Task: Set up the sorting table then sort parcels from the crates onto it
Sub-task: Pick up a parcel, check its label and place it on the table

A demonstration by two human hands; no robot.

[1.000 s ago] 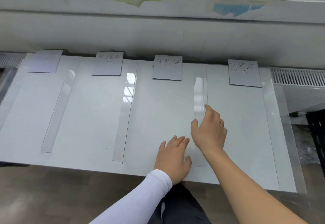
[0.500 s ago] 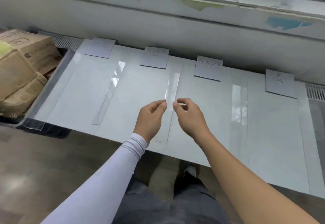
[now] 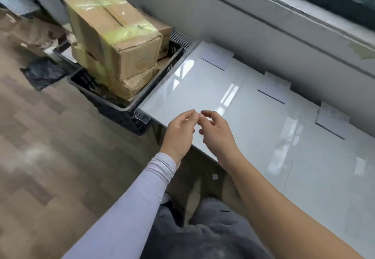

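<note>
- Left hand [image 3: 178, 134] and right hand [image 3: 217, 134] meet fingertip to fingertip over the glossy white counter's [image 3: 253, 128] near edge; whether they pinch anything, I cannot tell.
- Taped brown cardboard parcels [image 3: 113, 41] sit stacked in a black plastic crate [image 3: 121, 110] just beside the counter's left end.
- Pale paper labels [image 3: 216, 58] line its far edge.

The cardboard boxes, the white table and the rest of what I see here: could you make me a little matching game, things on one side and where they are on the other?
Things:
1. top cardboard box
2. black crate
3. paper label cards
4. left hand
5. black bag

Places:
A. along the table's far edge, by the wall
B. fingertips meeting the right hand's, above the table's near edge
C. on the floor, holding the boxes
D. stacked on another box
E. flat on the floor, left of the crate

Pairs: 1-D, 2-C, 3-A, 4-B, 5-E
</note>
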